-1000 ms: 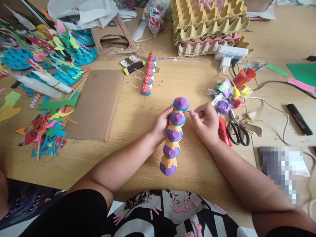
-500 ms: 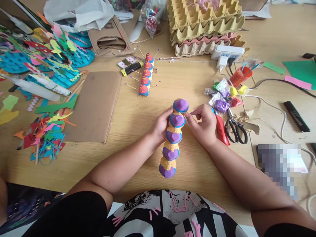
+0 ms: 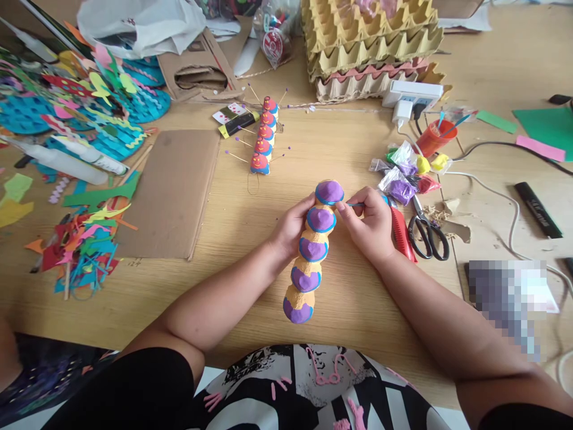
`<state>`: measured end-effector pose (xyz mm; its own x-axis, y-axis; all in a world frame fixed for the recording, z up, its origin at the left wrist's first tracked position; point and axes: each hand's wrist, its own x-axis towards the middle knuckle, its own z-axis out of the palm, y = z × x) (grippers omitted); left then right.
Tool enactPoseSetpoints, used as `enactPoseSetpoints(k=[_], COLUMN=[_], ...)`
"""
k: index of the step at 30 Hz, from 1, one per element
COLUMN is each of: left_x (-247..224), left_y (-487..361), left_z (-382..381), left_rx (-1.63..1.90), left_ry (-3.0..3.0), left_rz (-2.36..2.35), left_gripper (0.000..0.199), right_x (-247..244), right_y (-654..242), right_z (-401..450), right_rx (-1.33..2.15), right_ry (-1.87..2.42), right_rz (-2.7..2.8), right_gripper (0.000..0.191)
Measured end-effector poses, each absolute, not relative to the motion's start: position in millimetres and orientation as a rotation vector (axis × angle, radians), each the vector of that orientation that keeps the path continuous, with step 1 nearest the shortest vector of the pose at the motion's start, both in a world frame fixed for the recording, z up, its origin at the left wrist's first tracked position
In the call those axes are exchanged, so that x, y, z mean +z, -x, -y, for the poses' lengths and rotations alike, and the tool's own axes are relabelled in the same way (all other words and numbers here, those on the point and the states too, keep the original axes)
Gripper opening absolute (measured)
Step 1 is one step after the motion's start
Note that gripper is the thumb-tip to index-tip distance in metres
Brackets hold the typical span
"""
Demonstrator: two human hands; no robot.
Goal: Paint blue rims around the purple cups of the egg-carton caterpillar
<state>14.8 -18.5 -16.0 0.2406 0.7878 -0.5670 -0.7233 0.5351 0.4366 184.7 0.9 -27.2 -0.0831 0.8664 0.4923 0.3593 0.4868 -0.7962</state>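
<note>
My left hand is closed on the upper left side of an egg carton strip, a row of several yellowish bumps capped with purple clay and edged in blue. The strip is held over the table, its lower end pointing toward my body. At the strip's top right, my right hand pinches a thin blue piece, clay strand or slim tool, I cannot tell which. Its thumb tip is close to the blue edge of the top bump. Farther back lies a finished-looking egg carton caterpillar with red and blue faces and purple-tipped sticks.
Wrapped clay lumps, black-handled scissors, a red cutter and an orange cup sit on the right. Brown cardboard and paper scraps lie left. Egg trays are stacked behind, beside a power strip.
The strip's lower end has swung slightly left, and its top has shifted a little right. My right hand keeps its pinch beside the top bump, with more of the blue piece showing.
</note>
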Motion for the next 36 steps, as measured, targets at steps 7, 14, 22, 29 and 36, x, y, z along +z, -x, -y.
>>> enactPoseSetpoints(k=[7, 14, 22, 29, 36], left_x=[-9.6, -6.3, -4.9, -5.7, 4.2], left_y=[-9.4, -9.6, -7.8, -5.7, -9.1], left_z=[18.5, 18.6, 20.0, 19.5, 21.3], left_rx=[0.930, 0.928, 0.916, 0.873, 0.892], left_ry=[-0.072, -0.075, -0.061, -0.062, -0.044], left_rz=[-0.828, -0.836, -0.862, -0.859, -0.843], left_gripper=[0.044, 0.048, 0.054, 0.052, 0.053], right_x=[-27.9, -27.6, -29.4, -31.5, -33.2], right_y=[-187.7, -189.3, -189.7, -190.6, -190.2], right_z=[-1.8, -3.9, -4.8, -5.2, -5.1], right_rx=[0.651, 0.600, 0.606, 0.605, 0.645], right_ry=[1.034, 1.015, 1.019, 1.010, 0.992], right_rz=[1.685, 1.711, 1.714, 1.714, 1.679], right_gripper=[0.048, 0.039, 0.039, 0.032, 0.035])
